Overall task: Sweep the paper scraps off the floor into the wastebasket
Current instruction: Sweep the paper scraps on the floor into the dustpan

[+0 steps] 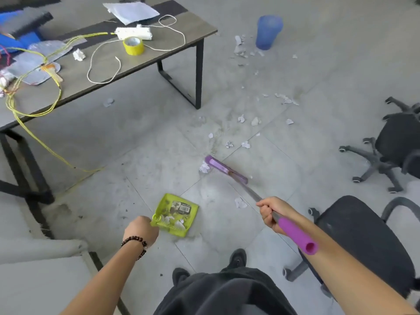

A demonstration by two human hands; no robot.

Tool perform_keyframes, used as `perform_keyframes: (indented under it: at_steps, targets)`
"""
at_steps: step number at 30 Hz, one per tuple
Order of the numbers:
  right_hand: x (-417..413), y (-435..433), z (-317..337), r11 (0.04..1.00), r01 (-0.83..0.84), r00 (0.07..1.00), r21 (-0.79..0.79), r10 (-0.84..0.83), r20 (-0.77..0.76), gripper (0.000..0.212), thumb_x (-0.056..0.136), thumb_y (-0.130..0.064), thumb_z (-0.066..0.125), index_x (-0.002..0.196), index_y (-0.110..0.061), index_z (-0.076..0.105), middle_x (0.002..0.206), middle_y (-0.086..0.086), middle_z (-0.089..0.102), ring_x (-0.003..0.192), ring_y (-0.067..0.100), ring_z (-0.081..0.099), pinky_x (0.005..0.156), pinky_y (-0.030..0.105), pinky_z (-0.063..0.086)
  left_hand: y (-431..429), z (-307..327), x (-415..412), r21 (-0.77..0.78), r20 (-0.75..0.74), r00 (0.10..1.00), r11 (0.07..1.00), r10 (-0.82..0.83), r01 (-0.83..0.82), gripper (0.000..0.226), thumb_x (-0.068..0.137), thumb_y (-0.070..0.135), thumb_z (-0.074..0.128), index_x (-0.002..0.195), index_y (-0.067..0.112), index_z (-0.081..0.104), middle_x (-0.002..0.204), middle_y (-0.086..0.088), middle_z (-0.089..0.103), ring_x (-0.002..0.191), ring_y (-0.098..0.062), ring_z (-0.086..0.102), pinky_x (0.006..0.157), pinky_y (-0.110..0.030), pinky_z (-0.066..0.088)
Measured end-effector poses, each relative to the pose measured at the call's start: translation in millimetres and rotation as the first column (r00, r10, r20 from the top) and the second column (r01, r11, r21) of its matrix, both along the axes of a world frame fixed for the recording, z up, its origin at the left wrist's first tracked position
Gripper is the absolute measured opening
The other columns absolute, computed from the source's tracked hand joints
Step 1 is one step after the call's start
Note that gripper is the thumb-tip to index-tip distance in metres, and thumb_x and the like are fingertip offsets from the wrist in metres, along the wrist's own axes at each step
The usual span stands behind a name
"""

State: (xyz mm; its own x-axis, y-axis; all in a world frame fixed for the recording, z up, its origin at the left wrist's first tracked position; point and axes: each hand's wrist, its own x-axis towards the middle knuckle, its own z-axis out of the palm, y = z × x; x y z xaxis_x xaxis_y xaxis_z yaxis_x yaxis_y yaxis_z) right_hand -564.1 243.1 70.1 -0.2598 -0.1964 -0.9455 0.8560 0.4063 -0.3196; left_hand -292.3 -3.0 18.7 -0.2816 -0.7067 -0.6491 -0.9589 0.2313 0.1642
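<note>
My left hand [141, 230] grips the handle of a lime-green dustpan [177, 214] that rests on the floor and holds several white paper scraps. My right hand [271, 213] is closed around the metal shaft of a broom with a purple grip [297, 235]. Its purple head [225, 169] lies on the floor beyond the dustpan, touching a scrap [204, 167]. More paper scraps [246, 120] are scattered across the grey floor toward a blue wastebasket [268, 31] standing upright at the far side, with a pile of scraps [239, 47] at its left.
A grey desk [141, 62] with black legs stands at the left, carrying tape, cords and paper. One scrap [108, 102] lies under it. Two black office chairs [363, 237] [395, 144] crowd the right side. My feet [237, 258] are just behind the dustpan.
</note>
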Motion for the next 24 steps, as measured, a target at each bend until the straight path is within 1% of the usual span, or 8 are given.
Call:
perform_keyframes:
  at_steps: [6,10,12,16,18,21,23,24]
  targets:
    - [-52,43,-25,0.993,0.111,0.99,0.031,-0.108,-0.096,0.025,0.097,-0.014,0.054,0.075,-0.015,0.042,0.039,-0.005,0.037,0.028,0.002,0.035,0.03,0.011,0.031,31,-9,-63,-0.008,0.034,0.972,0.972,-0.233,0.234,0.016,0.086,0.02,0.049,0.073,0.018,0.058,0.068,0.001,0.062,0.063,-0.022,0.06,0.046,-0.021,0.037]
    - [-79,63,-54,0.993,0.05,0.97,0.11,-0.022,-0.242,0.041,0.096,-0.021,0.056,0.059,-0.007,0.045,0.037,0.001,0.041,0.028,0.011,0.037,0.031,0.016,0.032,56,-15,-103,-0.03,0.073,0.924,0.925,-0.376,0.379,0.013,0.083,0.019,0.047,0.075,0.022,0.057,0.071,0.003,0.06,0.067,-0.022,0.059,0.048,-0.021,0.038]
    - [-89,69,-70,0.99,0.01,0.964,0.143,0.029,-0.264,0.043,0.098,-0.022,0.053,0.058,-0.006,0.048,0.037,0.003,0.044,0.028,0.013,0.04,0.034,0.015,0.035,65,-20,-122,-0.046,0.098,0.89,0.892,-0.444,0.45,0.014,0.084,0.02,0.047,0.077,0.024,0.058,0.073,0.003,0.062,0.068,-0.021,0.061,0.048,-0.022,0.039]
    - [-112,82,-106,0.974,0.041,0.99,0.224,-0.009,-0.14,0.014,0.098,-0.012,0.049,0.088,-0.004,0.051,0.059,0.007,0.048,0.034,0.011,0.046,0.038,0.019,0.044,90,-31,-150,-0.07,0.117,0.828,0.827,-0.548,0.557,0.015,0.087,0.02,0.047,0.088,0.024,0.061,0.087,0.003,0.065,0.072,-0.022,0.057,0.051,-0.024,0.04]
    - [-117,91,-118,0.929,-0.071,0.989,0.364,0.114,-0.098,0.009,0.096,-0.007,0.043,0.098,-0.002,0.051,0.064,0.011,0.052,0.041,0.014,0.048,0.036,0.017,0.041,103,-33,-161,-0.081,0.126,0.807,0.805,-0.577,0.588,0.014,0.089,0.022,0.048,0.095,0.023,0.061,0.096,0.0,0.066,0.074,-0.022,0.054,0.055,-0.027,0.04]
    - [-107,99,-125,0.829,-0.295,0.918,0.475,0.383,-0.1,0.024,0.085,0.006,0.04,0.106,0.005,0.053,0.067,0.014,0.056,0.051,0.022,0.051,0.044,0.022,0.042,108,-33,-172,-0.101,0.156,0.798,0.794,-0.582,0.599,0.018,0.09,0.022,0.049,0.103,0.022,0.062,0.096,-0.001,0.066,0.075,-0.022,0.053,0.058,-0.028,0.042]
    - [-85,100,-115,0.769,-0.409,0.845,0.492,0.522,-0.113,0.035,0.08,0.012,0.042,0.111,-0.004,0.049,0.066,0.011,0.055,0.053,0.021,0.052,0.039,0.019,0.04,103,-33,-177,-0.12,0.18,0.794,0.789,-0.58,0.603,0.018,0.088,0.018,0.05,0.1,0.02,0.063,0.089,-0.001,0.063,0.073,-0.023,0.054,0.057,-0.028,0.043]
    - [-73,101,-110,0.763,-0.436,0.84,0.477,0.535,-0.088,0.041,0.079,0.012,0.043,0.113,-0.009,0.049,0.066,0.011,0.054,0.053,0.02,0.052,0.038,0.019,0.038,99,-33,-178,-0.124,0.191,0.789,0.783,-0.584,0.61,0.017,0.087,0.016,0.05,0.097,0.02,0.064,0.085,0.0,0.062,0.071,-0.023,0.055,0.056,-0.027,0.044]
